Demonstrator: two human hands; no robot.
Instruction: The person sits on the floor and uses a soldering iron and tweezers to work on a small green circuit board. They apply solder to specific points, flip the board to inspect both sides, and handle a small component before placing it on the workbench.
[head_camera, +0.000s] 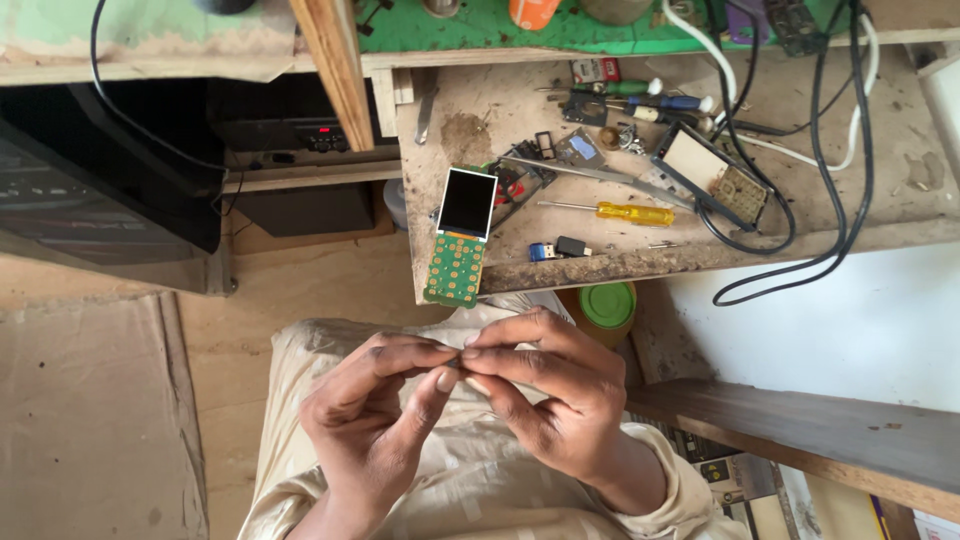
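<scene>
My left hand (375, 415) and my right hand (545, 385) meet over my lap, fingertips pinched together on a tiny part (458, 353) that is almost hidden between them. Just beyond the hands, a green phone circuit board with a dark screen (460, 237) lies at the near edge of a worn wooden shelf (560, 270). A yellow-handled screwdriver (620, 212) lies to its right, with metal tweezers (590, 175) behind it.
Small phone parts, a blue-handled tool (665, 102), a framed display (695, 160) and black and white cables (800, 150) crowd the shelf. A green-lidded jar (606, 306) sits below its edge. A dark box (110, 190) stands left; a wooden plank (800, 430) runs right.
</scene>
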